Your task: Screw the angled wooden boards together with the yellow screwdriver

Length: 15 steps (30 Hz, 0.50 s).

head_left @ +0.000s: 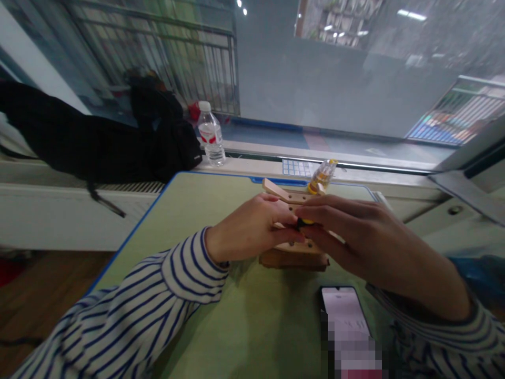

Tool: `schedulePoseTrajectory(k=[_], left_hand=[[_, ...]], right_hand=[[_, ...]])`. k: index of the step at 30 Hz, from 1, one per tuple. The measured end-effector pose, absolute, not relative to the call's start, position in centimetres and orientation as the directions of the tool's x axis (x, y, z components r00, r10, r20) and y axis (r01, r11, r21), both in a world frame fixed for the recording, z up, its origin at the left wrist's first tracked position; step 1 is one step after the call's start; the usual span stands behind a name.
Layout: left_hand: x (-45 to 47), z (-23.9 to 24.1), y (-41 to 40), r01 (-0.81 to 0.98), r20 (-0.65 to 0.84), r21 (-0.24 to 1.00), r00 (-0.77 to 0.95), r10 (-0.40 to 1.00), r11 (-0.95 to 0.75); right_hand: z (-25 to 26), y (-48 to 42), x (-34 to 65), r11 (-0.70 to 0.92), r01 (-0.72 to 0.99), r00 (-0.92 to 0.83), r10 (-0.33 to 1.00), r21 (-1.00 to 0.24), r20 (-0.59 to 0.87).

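Wooden and drilled with holes, the frame [296, 198] sat on the green bench [205, 205], beyond a phone [344, 308]. Over the frame, the right hand [363, 231] pinched a small black-and-yellow piece [305, 222]; the left hand [252, 226] was close beside, though whether it gripped anything I couldn't tell.

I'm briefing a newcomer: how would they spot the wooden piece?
Find the far side of the green table, where left hand and right hand meet. Under them is the wooden piece, pale with round holes, unlike the phone.
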<state>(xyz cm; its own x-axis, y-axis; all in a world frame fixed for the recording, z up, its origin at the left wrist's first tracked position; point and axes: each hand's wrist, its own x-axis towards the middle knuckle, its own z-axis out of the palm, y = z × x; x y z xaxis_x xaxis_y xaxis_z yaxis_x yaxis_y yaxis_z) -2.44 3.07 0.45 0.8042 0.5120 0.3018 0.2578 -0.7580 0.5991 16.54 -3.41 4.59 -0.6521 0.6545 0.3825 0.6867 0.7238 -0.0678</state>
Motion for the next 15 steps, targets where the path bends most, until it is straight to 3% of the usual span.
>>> schedulePoseTrajectory(k=[15], left_hand=[[-2.49,0.50,3.35,0.167,0.318,0.592,0.851,0.419,-0.788]], right_hand=[[4.71,-3.60,16.16,0.706,0.708,-0.660,0.659,0.004,0.360]])
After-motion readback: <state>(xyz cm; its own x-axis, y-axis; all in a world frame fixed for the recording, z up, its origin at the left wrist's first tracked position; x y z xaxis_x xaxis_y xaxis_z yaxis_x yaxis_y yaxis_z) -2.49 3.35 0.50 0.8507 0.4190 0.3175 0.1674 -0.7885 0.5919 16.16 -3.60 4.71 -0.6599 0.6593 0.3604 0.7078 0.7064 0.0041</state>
